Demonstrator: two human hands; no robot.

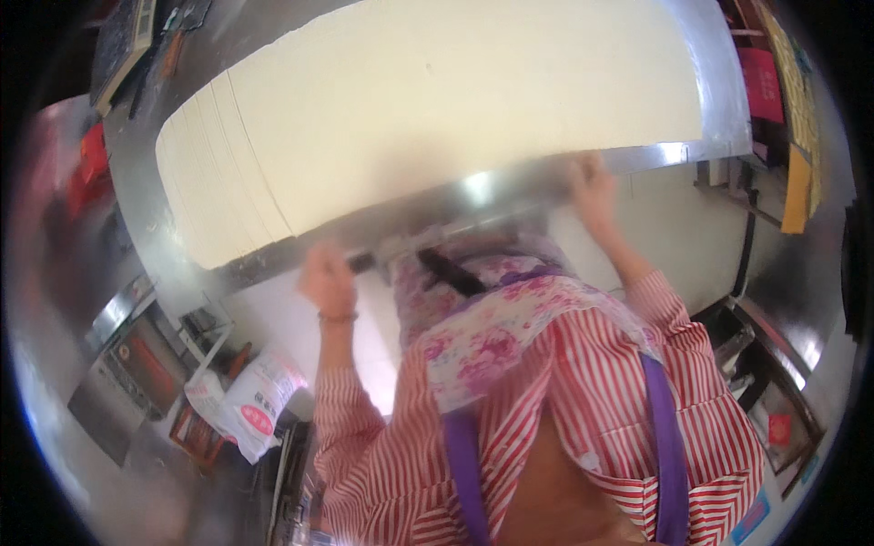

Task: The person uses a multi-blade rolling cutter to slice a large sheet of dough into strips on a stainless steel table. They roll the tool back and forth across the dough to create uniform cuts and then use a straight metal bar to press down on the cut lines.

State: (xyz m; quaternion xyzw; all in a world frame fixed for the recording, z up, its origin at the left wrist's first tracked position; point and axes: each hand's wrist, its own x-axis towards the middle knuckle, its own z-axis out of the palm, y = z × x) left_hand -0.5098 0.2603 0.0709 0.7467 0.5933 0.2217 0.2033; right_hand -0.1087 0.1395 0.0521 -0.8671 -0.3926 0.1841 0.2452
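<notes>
A broad, pale sheet of rolled dough [437, 89] covers much of the steel worktable [727, 102] before me. Several parallel lines run across its left end. My left hand [329, 276], blurred and with curled fingers, is at the table's front edge near those lines. Beside it is a short dark object [362, 262]; whether I hold it is unclear. My right hand [593, 181], also blurred, is at the near edge of the dough farther right. Its fingers point down, and their grip cannot be made out. A black elongated object [450, 271] shows against my floral apron [488, 355].
A white printed sack [263, 403] stands low on the left beside a metal frame [205, 355]. At the table's far left lies a dark flat box-like object [126, 51]. Shelving with a red package [759, 85] and yellow material [797, 188] borders the right side.
</notes>
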